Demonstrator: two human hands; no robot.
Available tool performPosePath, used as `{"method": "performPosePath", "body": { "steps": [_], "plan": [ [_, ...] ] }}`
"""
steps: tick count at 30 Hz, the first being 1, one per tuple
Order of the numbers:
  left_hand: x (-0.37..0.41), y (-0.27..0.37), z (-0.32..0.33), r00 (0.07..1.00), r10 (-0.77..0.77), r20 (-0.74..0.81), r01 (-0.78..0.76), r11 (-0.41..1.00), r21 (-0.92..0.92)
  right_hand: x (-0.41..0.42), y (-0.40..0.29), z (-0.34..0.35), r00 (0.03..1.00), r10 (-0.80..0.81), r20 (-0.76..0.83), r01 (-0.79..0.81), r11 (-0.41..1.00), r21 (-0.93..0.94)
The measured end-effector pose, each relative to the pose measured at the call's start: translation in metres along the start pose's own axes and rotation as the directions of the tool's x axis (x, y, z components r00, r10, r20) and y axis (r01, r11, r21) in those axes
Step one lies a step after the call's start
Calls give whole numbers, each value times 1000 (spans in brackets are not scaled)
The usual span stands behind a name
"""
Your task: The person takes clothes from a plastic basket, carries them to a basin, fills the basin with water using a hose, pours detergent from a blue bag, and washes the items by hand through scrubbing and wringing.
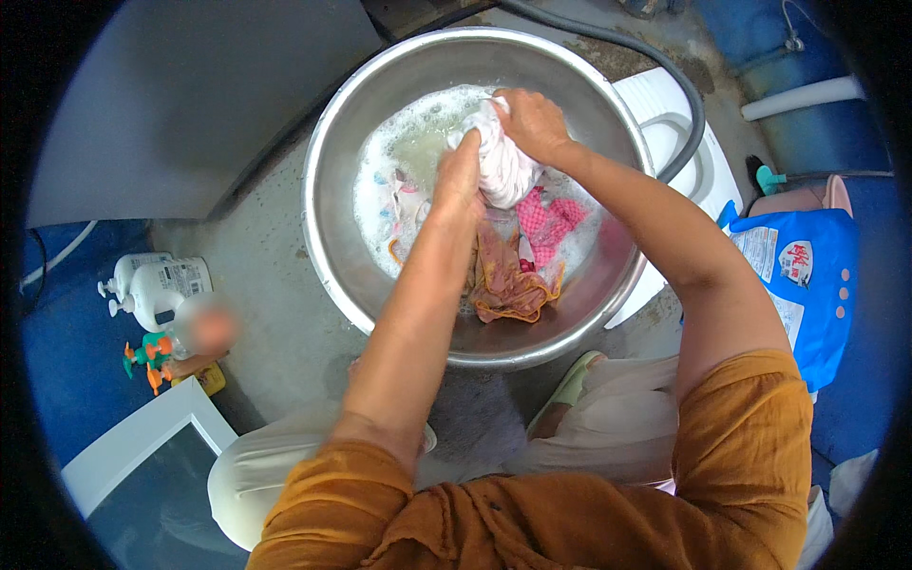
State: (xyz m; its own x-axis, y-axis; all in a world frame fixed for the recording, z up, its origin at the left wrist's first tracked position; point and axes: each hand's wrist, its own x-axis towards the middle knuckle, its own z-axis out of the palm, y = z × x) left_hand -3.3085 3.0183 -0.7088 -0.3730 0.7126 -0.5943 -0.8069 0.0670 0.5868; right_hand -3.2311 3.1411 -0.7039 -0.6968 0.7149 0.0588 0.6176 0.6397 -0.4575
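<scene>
A bunched white cloth (504, 165) is gripped by both of my hands above a steel basin (331, 235). My left hand (459, 174) holds its near left side, thumb upward. On the far side, my right hand (533, 122) clasps the top of the bundle. Foamy, cloudy water (420, 146) lies in the basin below. Close under the bundle is a pink checked cloth (547, 222). A brown cloth with orange edging (509, 281) rests up the near inner wall. Patterned pale fabric (402, 203) floats at the left, partly hidden by my left forearm.
A grey hose (627, 44) curves behind the basin over a white squat toilet (702, 164). To the right stands a blue detergent bag (805, 278). White pump bottles (171, 281) are at the left wall, above a white-framed panel (153, 456). A grey cabinet (206, 100) borders the far left.
</scene>
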Motion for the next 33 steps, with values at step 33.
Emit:
{"method": "performPosePath", "body": {
  "steps": [33],
  "plan": [
    [24,23,-86,975,-219,46,218,976,13,-26,-31,78,974,-48,222,-131,680,722]
  ]
}}
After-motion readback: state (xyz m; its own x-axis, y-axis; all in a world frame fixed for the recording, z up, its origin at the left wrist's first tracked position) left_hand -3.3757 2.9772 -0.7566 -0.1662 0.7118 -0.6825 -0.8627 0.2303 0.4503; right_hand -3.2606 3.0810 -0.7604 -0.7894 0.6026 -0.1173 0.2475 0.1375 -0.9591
